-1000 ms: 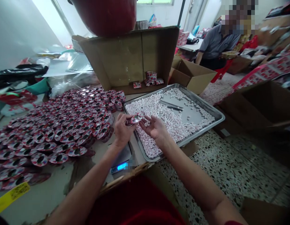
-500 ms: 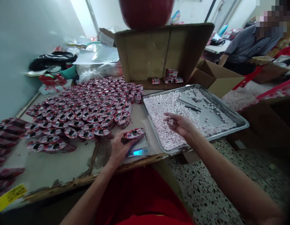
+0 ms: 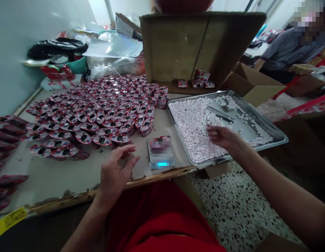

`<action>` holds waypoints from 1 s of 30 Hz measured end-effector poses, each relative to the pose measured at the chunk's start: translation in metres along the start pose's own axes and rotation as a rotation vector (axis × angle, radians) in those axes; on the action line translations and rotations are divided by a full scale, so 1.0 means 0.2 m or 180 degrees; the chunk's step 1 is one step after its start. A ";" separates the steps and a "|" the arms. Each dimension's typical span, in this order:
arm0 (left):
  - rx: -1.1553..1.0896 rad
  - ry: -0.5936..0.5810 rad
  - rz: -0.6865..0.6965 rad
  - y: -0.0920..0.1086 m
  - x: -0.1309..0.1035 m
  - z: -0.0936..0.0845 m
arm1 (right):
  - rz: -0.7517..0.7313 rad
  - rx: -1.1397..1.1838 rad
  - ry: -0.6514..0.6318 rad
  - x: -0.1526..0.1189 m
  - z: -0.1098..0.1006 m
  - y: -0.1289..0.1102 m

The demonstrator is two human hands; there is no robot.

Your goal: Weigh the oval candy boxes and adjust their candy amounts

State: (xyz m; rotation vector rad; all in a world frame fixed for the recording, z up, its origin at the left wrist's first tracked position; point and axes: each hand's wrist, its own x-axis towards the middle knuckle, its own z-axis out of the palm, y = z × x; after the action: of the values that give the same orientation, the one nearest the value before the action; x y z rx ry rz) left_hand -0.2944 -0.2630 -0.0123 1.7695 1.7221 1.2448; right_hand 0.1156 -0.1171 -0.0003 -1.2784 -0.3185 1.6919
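Note:
My left hand (image 3: 117, 171) is beside the small digital scale (image 3: 152, 163), thumb and fingers apart, with nothing in it. On the scale's platform rests one small red-and-white printed packet (image 3: 160, 145), and the display glows blue. Over the metal tray (image 3: 279, 140), my right hand (image 3: 224, 138) is closed, its fingertips pressed together. Whatever lies between those fingertips is too small to make out. Small white pellet-like pieces (image 3: 193, 129) cover much of the tray, mostly its left side. Rows of matching packets with dark oval openings (image 3: 99, 119) stand left of the scale.
A metal strip (image 3: 221, 114) lies in the tray. Behind it, an open cardboard box (image 3: 175, 49) on its side holds several packets (image 3: 201, 78). More packets (image 3: 7, 140) stand at the far left. A person (image 3: 285, 52) sits at the back right near another carton (image 3: 254, 80).
My left hand has let go of the packet on the scale and moved left, opening. My right hand stays above the tray, slightly farther right in view. The view has shifted.

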 end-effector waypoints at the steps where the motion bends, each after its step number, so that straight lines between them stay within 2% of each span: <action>1: -0.0023 0.0038 0.0010 0.02 0.02 0.01 | 0.0070 -0.0029 0.0008 0.00 0.00 0.01; 4: -0.0044 0.0152 0.0163 0.08 0.05 0.06 | 0.0092 -0.0138 0.0012 0.00 0.02 0.03; 8: 0.0212 0.0254 0.0466 0.12 0.05 0.10 | -0.0003 -0.0206 -0.0183 0.01 0.02 0.02; 12: 0.0326 0.0297 0.0314 0.12 0.03 0.10 | -0.0393 -0.0510 -0.0345 0.04 0.03 0.01; 16: 0.0193 0.0280 0.0141 0.12 0.04 0.12 | -0.0586 -0.0883 -0.0431 0.06 0.09 0.01; 19: 0.0192 0.0251 0.0184 0.13 0.05 0.13 | -0.0619 -0.1008 -0.0609 0.06 0.13 0.00; 22: 0.0266 0.0250 0.0202 0.13 0.06 0.16 | -0.0924 -0.1103 -0.0758 0.05 0.12 -0.01; 25: 0.0199 0.0208 -0.0102 0.10 0.07 0.24 | -0.1412 -0.1306 -0.0810 0.02 0.10 -0.02; 27: 0.0062 0.0024 -0.0334 0.07 0.08 0.33 | -0.1737 -0.1846 -0.0723 0.00 0.09 -0.01; 30: -0.0153 -0.0186 -0.0296 0.05 0.13 0.46 | -0.2220 -0.2603 -0.0423 -0.05 0.11 0.05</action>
State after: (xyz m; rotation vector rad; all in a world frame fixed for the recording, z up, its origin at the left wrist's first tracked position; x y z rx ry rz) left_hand -0.2207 -0.2125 -0.0461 1.6622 1.7073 1.1742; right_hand 0.0909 -0.1226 0.0073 -1.3679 -1.4625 1.0424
